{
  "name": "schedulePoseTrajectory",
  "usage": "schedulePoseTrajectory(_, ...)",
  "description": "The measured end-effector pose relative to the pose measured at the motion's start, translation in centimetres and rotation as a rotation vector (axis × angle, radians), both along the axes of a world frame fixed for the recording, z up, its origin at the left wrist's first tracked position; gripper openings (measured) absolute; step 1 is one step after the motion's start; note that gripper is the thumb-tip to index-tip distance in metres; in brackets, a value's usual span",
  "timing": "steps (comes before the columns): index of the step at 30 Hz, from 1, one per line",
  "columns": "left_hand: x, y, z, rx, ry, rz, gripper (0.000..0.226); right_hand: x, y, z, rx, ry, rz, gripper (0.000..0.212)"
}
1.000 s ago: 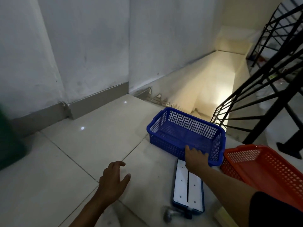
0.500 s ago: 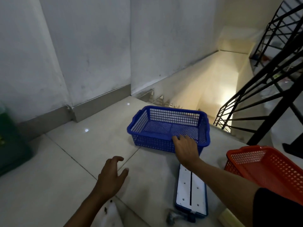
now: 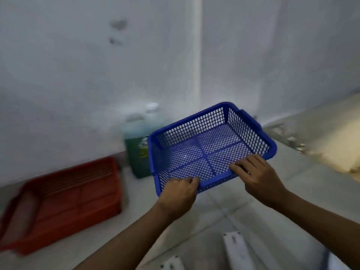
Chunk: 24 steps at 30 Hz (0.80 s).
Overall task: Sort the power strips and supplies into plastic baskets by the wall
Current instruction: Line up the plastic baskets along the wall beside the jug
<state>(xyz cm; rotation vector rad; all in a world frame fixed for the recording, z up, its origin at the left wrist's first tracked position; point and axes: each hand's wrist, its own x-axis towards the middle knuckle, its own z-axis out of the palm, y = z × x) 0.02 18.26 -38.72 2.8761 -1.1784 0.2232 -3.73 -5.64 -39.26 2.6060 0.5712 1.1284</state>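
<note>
An empty blue plastic basket (image 3: 251,129) is lifted off the floor and tilted toward me in the middle of the view. My left hand (image 3: 180,190) grips its near rim on the left, and my right hand (image 3: 257,174) grips the same rim on the right. A white power strip (image 3: 236,250) lies on the floor tiles at the bottom, below my right arm. Another white strip end (image 3: 171,265) shows at the bottom edge. A red plastic basket (image 3: 64,201) sits on the floor by the wall at the left.
A large jug of green liquid (image 3: 138,145) with a white cap stands against the wall behind the blue basket. The white walls meet in a corner ahead. The lit stairwell (image 3: 331,145) drops away at the right.
The view has swung left toward the wall corner. The blue basket has come off the floor, and my left hand, free before, now holds its rim alongside my right hand.
</note>
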Motion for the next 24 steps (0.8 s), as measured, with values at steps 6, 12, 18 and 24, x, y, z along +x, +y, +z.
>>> schedulePoseTrajectory(6, -0.9, 14.9, 1.8, -0.117, 0.094, 0.194, 0.022, 5.2, 14.1, 1.8, 0.068, -0.123, 0.266, 0.041)
schedulePoseTrajectory(12, -4.9, 28.4, 3.0, -0.241, 0.091, 0.556, 0.014, 8.1, 29.9, 2.8, 0.200, -0.103, 0.425, 0.037)
schedulePoseTrajectory(18, -7.5, 37.2, 1.7, -0.286, 0.067, 0.938, 0.018, 7.3, 42.1, -1.4, 0.398, 0.351, 0.322, 0.082)
schedulePoseTrajectory(24, -6.5, 39.2, -1.1, -0.140, 0.198, 1.114, 0.031, 6.9, 44.9, -9.7, 0.075, 0.949, 0.135, 0.082)
